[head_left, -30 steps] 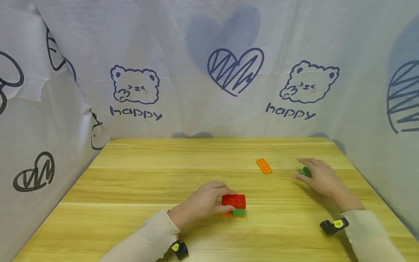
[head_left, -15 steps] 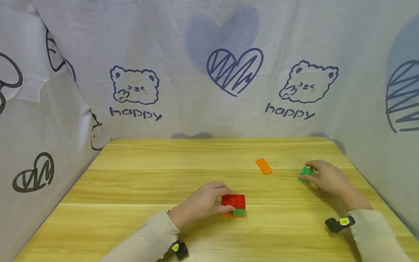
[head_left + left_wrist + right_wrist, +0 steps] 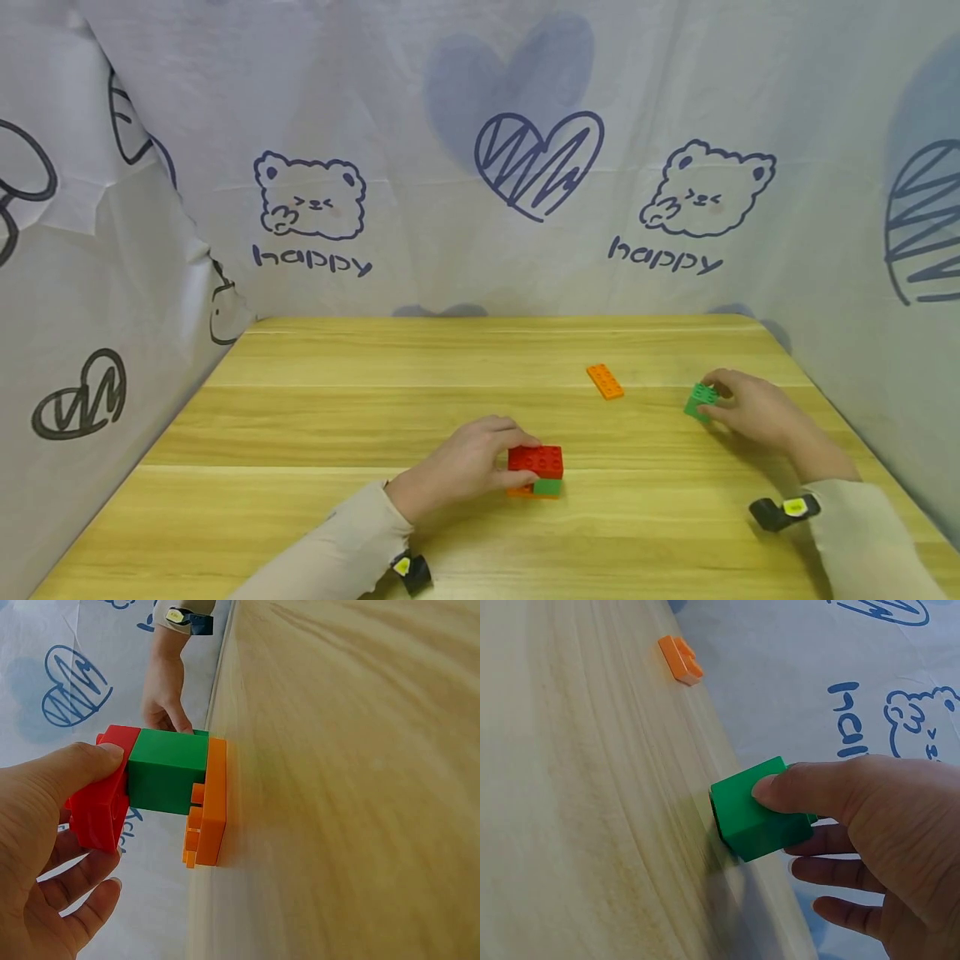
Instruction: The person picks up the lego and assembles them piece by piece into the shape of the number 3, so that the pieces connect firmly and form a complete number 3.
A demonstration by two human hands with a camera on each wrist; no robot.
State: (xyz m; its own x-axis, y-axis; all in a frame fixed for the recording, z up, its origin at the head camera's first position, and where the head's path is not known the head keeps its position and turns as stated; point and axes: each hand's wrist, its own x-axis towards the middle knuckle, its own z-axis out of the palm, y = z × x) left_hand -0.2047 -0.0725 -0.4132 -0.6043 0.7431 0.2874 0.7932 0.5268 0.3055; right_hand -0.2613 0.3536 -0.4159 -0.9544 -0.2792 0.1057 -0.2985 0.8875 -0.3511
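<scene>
My left hand point(image 3: 476, 461) grips a red building brick point(image 3: 116, 787) between thumb and fingers. The red brick tops a small stack: beneath it a green brick point(image 3: 166, 771), then a flat orange plate brick point(image 3: 215, 802) at the bottom, close over the tabletop. Over on the right, my right hand point(image 3: 759, 408) pinches a separate green brick point(image 3: 754, 814), thumb on one face and fingers behind. In the right wrist view this brick is tilted, its lower edge near the table, with a shadow below it. Part of it is hidden by the thumb and fingers.
Another flat orange brick point(image 3: 605, 381) lies on the wooden table point(image 3: 337, 400), between the two hands and farther back. A white cloth point(image 3: 420, 192) with printed drawings hangs behind the table and along both sides.
My right hand has drawn slightly back and to the right, and the green brick it pinches now shows more fully. The left hand and its stack have stayed put.
</scene>
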